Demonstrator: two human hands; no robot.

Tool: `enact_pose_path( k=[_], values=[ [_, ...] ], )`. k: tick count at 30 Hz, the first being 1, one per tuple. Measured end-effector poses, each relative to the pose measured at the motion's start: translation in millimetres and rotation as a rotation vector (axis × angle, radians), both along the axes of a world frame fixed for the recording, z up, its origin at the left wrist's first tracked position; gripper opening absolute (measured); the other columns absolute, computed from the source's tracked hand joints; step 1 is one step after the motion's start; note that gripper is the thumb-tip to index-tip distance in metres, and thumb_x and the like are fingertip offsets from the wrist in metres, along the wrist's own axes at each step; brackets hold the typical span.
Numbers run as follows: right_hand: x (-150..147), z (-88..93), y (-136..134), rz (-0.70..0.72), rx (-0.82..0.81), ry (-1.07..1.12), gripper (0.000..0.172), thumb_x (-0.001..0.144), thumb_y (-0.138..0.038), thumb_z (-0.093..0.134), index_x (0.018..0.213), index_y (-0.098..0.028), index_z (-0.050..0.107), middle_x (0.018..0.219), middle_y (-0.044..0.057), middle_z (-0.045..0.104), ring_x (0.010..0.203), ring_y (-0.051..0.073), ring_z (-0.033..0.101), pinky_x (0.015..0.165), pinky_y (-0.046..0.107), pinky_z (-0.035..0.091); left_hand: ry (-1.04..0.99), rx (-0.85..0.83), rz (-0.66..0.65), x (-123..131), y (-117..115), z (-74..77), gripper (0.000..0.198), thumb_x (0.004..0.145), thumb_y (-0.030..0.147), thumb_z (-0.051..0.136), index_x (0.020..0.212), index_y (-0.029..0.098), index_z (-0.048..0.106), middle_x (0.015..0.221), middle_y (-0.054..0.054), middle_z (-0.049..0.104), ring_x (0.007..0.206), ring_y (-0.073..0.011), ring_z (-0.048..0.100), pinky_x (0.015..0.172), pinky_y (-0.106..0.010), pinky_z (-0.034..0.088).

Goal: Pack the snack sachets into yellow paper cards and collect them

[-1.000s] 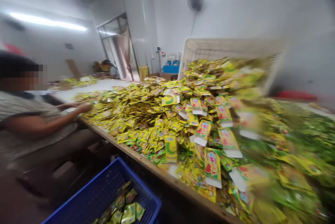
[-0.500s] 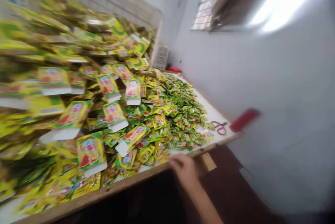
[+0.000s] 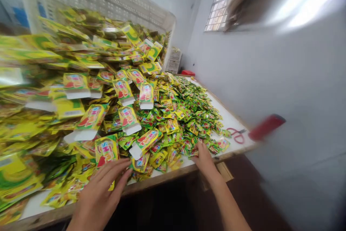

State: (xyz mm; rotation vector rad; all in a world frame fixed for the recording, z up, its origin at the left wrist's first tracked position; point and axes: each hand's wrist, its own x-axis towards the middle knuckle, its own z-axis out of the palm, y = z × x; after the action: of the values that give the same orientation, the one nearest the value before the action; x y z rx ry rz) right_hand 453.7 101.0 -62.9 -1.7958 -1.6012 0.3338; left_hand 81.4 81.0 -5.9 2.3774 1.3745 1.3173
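Note:
My left hand (image 3: 104, 187) reaches over the near edge of the table with fingers stretched and thumb apart. Its fingertips are at the lower part of a yellow-green printed box (image 3: 106, 148), which they partly cover. Whether they touch it I cannot tell. My right hand (image 3: 205, 160) is at the front of a heap of small green-yellow sachets (image 3: 186, 115). Its fingers are bent, thumb and fingertips apart, by the nearest sachets; nothing shows held. Between the hands lies another small box (image 3: 146, 141) with its white flap open.
A white plastic crate (image 3: 151, 14), tipped toward me, spills many flat yellow boxes (image 3: 129, 34) onto the white table. Red-handled scissors (image 3: 236, 135) and a red cylinder-like object (image 3: 266, 127) lie at the right corner. A wooden rim (image 3: 156, 180) runs along the table's front.
My left hand has come into view at the lower left. The right hand has moved from the table's rim forward onto the sachets. The view has shifted slightly left.

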Motion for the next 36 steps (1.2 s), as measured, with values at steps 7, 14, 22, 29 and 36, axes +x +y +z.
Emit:
enact_pose_path(
  k=[7,14,22,29,36],
  values=[
    [12,-5.2,-3,0.01,0.02,0.182,0.01,0.074,-0.019,0.065,0.084,-0.019,0.063,0.081,0.001,0.061,0.08,0.021,0.058,0.073,0.03,0.043,0.199,-0.289,-0.233,104,34,7.2,0.018,0.095,0.029,0.047,0.101,0.024,0.064,0.097,-0.002,0.071,0.092,-0.0147,0.067,0.084,-0.024,0.05],
    [-6,12.8,-8,0.096,0.009,0.376,0.021,0.082,-0.035,0.062,0.091,-0.018,0.069,0.087,0.003,0.067,0.082,0.021,0.062,0.072,0.029,0.046,0.422,-0.549,0.08,166,51,-16.3,0.019,0.088,0.026,0.061,0.1,0.011,0.061,0.101,-0.01,0.067,0.085,-0.0214,0.066,0.075,-0.04,0.054],
    [-38,20.7,3,0.224,-0.051,0.435,0.013,0.072,-0.025,0.07,0.084,-0.02,0.069,0.081,0.0,0.068,0.08,0.018,0.062,0.072,0.027,0.046,0.383,-0.647,0.065,156,59,-23.4,0.024,0.089,0.035,0.061,0.102,0.015,0.063,0.09,-0.003,0.068,0.084,-0.0191,0.066,0.078,-0.04,0.054],
    [-52,22.1,11,0.202,-0.167,0.304,0.044,0.063,-0.021,0.075,0.106,-0.022,0.068,0.083,-0.001,0.069,0.072,0.017,0.06,0.067,0.026,0.045,0.163,-0.692,-0.045,149,68,-37.1,0.023,0.092,0.034,0.057,0.104,0.016,0.065,0.097,-0.004,0.07,0.089,-0.0185,0.066,0.085,-0.041,0.053],
    [-74,29.3,24,0.131,-0.268,0.15,0.015,0.051,-0.024,0.077,0.064,-0.018,0.072,0.058,-0.001,0.064,0.061,0.019,0.058,0.056,0.025,0.042,-0.053,-0.622,-0.118,142,52,-33.2,0.013,0.09,0.023,0.059,0.095,0.014,0.068,0.094,-0.004,0.072,0.092,-0.0192,0.067,0.088,-0.042,0.052]
  ],
)
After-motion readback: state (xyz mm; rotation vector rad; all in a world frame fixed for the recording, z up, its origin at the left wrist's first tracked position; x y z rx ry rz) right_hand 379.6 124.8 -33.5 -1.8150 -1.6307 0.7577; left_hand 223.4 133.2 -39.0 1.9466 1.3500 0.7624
